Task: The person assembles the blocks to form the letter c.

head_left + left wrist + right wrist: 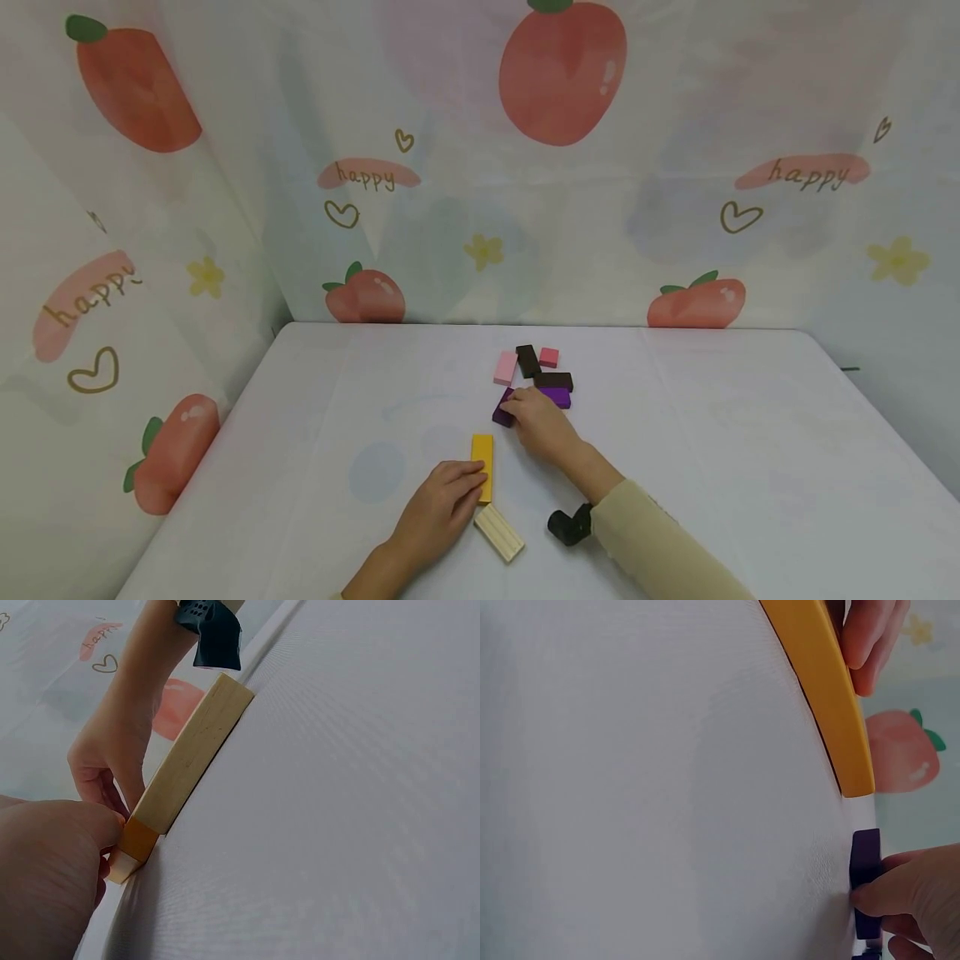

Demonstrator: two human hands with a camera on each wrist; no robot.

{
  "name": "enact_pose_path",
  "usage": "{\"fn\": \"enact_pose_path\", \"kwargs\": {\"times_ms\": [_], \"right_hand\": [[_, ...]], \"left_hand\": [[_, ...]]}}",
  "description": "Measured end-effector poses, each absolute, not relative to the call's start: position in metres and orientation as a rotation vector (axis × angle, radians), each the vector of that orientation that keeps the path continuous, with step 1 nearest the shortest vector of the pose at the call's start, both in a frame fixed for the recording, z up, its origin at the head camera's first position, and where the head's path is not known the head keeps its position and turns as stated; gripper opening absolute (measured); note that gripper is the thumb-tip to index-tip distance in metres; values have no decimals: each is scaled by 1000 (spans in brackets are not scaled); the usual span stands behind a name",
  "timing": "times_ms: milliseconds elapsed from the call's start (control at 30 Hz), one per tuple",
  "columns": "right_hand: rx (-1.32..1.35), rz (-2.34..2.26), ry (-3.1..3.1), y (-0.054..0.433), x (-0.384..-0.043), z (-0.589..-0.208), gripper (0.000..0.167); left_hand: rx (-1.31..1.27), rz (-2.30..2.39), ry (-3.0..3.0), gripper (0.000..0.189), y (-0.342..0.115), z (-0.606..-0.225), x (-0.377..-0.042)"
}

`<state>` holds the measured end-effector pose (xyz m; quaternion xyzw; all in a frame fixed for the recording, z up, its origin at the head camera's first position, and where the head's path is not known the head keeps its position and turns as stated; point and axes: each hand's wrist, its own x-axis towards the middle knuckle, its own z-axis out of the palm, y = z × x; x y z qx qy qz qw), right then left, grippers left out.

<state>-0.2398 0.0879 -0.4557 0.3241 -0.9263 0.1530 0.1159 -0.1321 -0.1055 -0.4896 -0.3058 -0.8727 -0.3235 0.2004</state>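
Observation:
My right hand (546,427) pinches a dark purple block (866,851) between thumb and fingers, low on the table. The purple block lies slanted at the near left of a cluster of blocks. Nearer to me, a long yellow block (482,446) lies flat, pointing away. My left hand (441,510) rests its fingers against the yellow block's left side; the right wrist view shows the block's other side uncovered. A cream grooved block (499,534) lies slanted at the yellow block's near end. The left wrist view shows that wooden block (199,750) close up.
Beyond the right hand lie a light pink block (506,367), two dark brown blocks (528,361), a small red-pink block (549,357) and a brighter purple block (557,397). A black device (568,527) sits at the right wrist. A printed curtain (450,100) stands behind the white table (712,450).

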Motion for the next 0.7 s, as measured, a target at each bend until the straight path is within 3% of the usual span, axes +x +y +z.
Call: {"fn": "enact_pose_path", "kwargs": {"times_ms": [700], "right_hand": [[936,430,-2667,82,-229,-457,20]], "left_hand": [[-850,-896,-2434,20,-105,-486,-130]]}}
